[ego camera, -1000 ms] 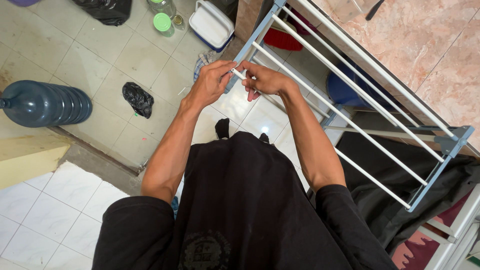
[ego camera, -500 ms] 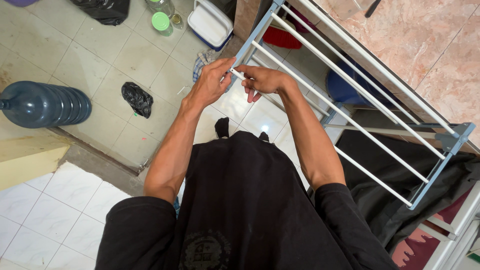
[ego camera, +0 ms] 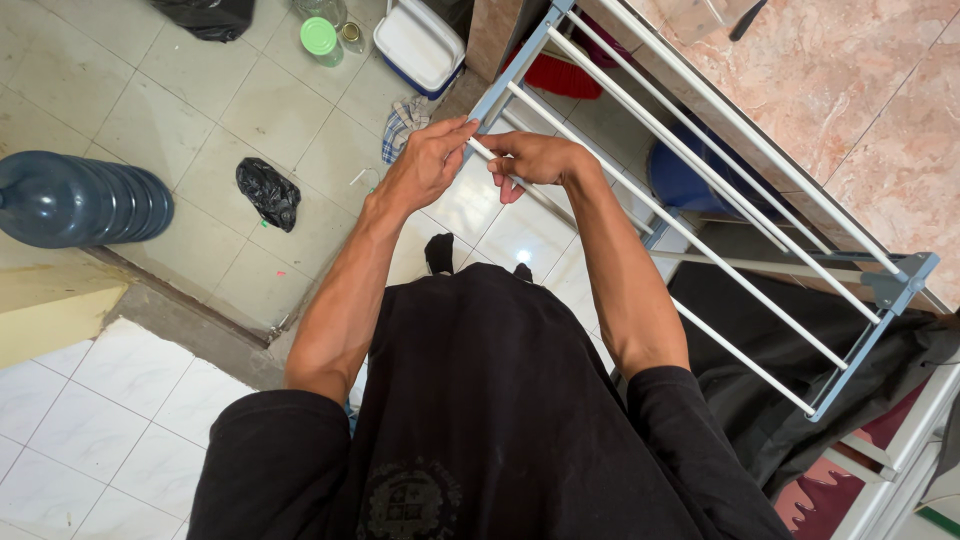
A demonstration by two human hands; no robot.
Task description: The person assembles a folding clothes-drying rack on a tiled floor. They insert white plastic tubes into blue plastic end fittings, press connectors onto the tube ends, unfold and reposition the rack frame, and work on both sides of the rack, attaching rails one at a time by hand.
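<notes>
A clothes drying rack [ego camera: 892,282] with a blue-grey frame and white rods stretches from the top centre to the right. Both hands meet at the near white rod [ego camera: 745,355], close to the frame's left end. My left hand [ego camera: 428,160] pinches the rod's end with fingers closed round it. My right hand [ego camera: 530,158] is wrapped over the same rod just to the right. The black shirt on my body fills the lower middle.
A large blue water jug [ego camera: 80,198] lies on its side at the left. On the tiled floor are a crumpled black bag [ego camera: 268,192], a checked cloth [ego camera: 402,122], a white and blue cooler box [ego camera: 420,45] and a green-lidded jar [ego camera: 320,38]. Dark cloth [ego camera: 800,400] lies under the rack.
Both hands stay on the rod's end with only small finger shifts. Nothing else has moved.
</notes>
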